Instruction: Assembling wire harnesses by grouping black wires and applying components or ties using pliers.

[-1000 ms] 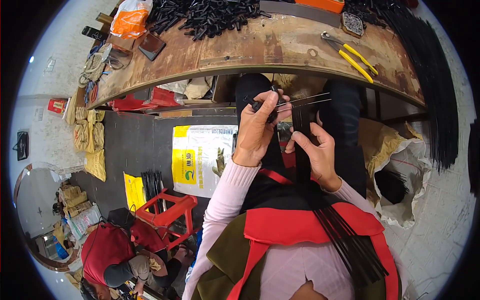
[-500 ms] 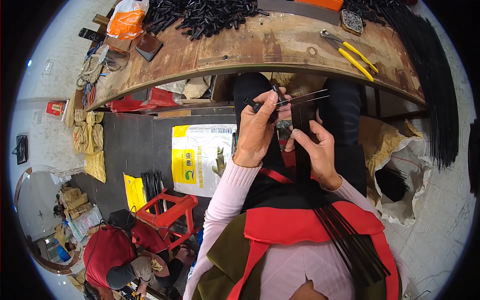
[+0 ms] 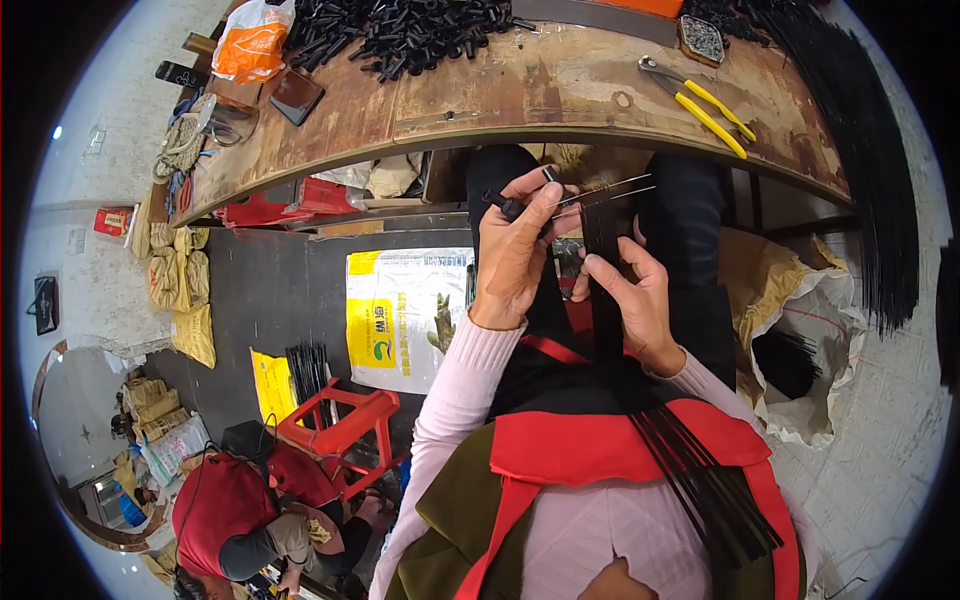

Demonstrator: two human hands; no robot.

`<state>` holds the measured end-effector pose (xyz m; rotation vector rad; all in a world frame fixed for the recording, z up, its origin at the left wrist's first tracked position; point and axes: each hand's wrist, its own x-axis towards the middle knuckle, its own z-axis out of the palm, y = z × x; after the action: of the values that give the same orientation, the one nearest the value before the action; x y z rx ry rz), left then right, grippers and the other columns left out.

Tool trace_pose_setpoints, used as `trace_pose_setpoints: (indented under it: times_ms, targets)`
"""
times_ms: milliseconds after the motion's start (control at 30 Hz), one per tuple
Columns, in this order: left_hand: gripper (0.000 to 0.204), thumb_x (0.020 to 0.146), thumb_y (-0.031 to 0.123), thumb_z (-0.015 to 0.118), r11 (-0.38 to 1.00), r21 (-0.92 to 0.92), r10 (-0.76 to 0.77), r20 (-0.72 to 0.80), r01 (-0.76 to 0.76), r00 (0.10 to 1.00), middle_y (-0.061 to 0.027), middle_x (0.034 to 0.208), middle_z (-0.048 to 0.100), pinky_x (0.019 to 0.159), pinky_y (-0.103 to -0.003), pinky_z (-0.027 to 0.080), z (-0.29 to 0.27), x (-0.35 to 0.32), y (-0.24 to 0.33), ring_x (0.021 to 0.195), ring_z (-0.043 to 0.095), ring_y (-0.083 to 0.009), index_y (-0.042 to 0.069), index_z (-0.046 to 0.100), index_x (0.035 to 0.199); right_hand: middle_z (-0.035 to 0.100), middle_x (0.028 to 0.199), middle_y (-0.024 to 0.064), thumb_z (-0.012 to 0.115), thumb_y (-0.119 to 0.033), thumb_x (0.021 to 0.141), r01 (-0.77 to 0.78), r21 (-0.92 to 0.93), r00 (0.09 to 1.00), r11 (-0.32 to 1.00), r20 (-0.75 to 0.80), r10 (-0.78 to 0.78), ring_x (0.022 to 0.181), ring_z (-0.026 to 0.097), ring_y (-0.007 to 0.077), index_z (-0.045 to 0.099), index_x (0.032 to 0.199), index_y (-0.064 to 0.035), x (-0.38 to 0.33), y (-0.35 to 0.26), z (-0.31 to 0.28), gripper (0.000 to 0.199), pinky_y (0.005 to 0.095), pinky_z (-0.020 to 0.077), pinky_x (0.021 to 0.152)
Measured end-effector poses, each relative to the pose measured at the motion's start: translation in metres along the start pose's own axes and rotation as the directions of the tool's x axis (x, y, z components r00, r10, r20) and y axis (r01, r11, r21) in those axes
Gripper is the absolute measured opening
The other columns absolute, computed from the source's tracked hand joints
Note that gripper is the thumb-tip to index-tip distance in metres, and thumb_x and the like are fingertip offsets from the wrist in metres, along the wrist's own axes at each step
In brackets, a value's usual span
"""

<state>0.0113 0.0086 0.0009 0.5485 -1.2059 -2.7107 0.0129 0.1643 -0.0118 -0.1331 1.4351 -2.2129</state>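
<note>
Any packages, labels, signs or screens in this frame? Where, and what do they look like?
Printed sack: flat on the floor under the bench, white and yellow, rectangular.
Plastic bag: bench's far left corner, orange and white, crumpled.
Red box: floor at left, small.
Tan sacks: stacked at left.
No screens seen.

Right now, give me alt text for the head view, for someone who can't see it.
The left hand pinches a small black cap onto thin rods, while the right hand steadies a black rod bundle on the lap. Yellow pliers and loose black parts lie on the workbench.
</note>
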Motion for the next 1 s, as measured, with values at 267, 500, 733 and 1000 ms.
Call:
trace_pose_setpoints:
  times_ms: [267, 500, 733, 1000]
  targets:
    - [0.026, 0.091, 0.016, 0.068, 1.0, 0.008, -0.025, 0.012, 0.025, 1.0, -0.0115, 0.106, 0.067, 0.081, -0.029, 0.055, -0.0042, 0.0023, -0.0007, 0.092, 0.066, -0.017, 0.002, 0.064, 0.112, 0.063, 0.082, 0.0068, 0.063, -0.009, 0.092, -0.024, 0.003, 1.0, 1.0, -0.003, 0.024, 0.07, 0.061, 0.0142, 0.06, 0.103, 0.0044, 0.0024, 0.0007, -0.0006, 0.017, 0.0272, 0.0503, 0.066]
    - [0.032, 0.093, 0.016, 0.066, 0.999, 0.004, -0.033, 0.056, 0.033, 0.998, -0.0113, 0.109, 0.067, 0.081, -0.028, 0.055, 0.0, -0.0002, 0.0, 0.095, 0.066, -0.0158, 0.003, 0.061, 0.122, 0.063, 0.083, 0.0069, 0.063, -0.009, 0.093, -0.022, 0.028, 1.0, 0.999, 0.004, 0.022, 0.07, 0.061, 0.0139, 0.06, 0.104, 0.0041, 0.0031, 0.0019, -0.0006, 0.018, 0.027, 0.0507, 0.066]
    - [0.043, 0.092, 0.013, 0.066, 0.999, -0.016, 0.051, 0.045, -0.05, 0.998, -0.0135, 0.108, 0.065, 0.087, -0.036, 0.055, -0.0021, 0.0004, -0.0028, 0.099, 0.064, -0.0216, 0.004, 0.052, 0.132, 0.063, 0.082, 0.0075, 0.065, -0.011, 0.093, -0.026, 0.042, 1.0, 0.999, 0.001, 0.026, 0.07, 0.061, 0.013, 0.061, 0.104, 0.0054, 0.0025, 0.0035, -0.0009, 0.02, 0.0263, 0.0509, 0.066]
    - [0.033, 0.092, 0.015, 0.067, 1.0, -0.005, 0.007, -0.001, -0.007, 1.0, -0.0106, 0.106, 0.067, 0.082, -0.029, 0.056, -0.0025, 0.0013, -0.0024, 0.095, 0.066, -0.0169, 0.002, 0.06, 0.121, 0.063, 0.081, 0.008, 0.065, -0.011, 0.093, -0.01, 0.013, 1.0, 1.0, 0.012, 0.01, 0.07, 0.061, 0.0131, 0.062, 0.104, 0.0051, 0.0033, 0.0022, -0.0008, 0.02, 0.026, 0.051, 0.065]
